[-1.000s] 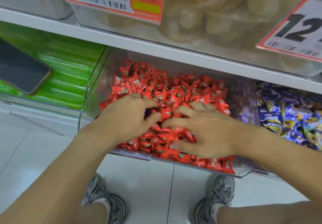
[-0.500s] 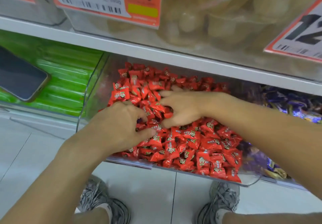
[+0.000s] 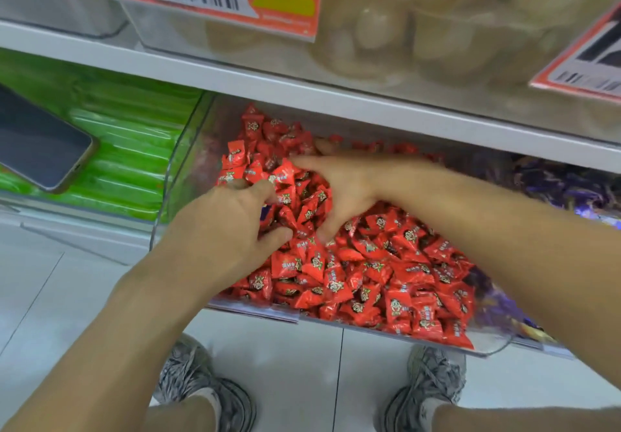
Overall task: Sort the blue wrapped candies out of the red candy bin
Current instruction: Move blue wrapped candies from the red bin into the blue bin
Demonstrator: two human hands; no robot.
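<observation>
Both hands dig in the red candies [image 3: 386, 273] heaped in the clear bin [image 3: 188, 162]. A sliver of blue wrapper [image 3: 267, 211] peeks out beside the left hand [image 3: 228, 230], in the bin's left half, between that hand's forefinger and thumb. The left hand's fingers curl into the heap, but I cannot tell whether they hold anything. The right hand [image 3: 349, 189] lies flat with spread fingers, pressing candies toward the bin's back. To do it well, keep the right hand damming the reds while the left pinches only the blue wrapper and lifts it straight up.
</observation>
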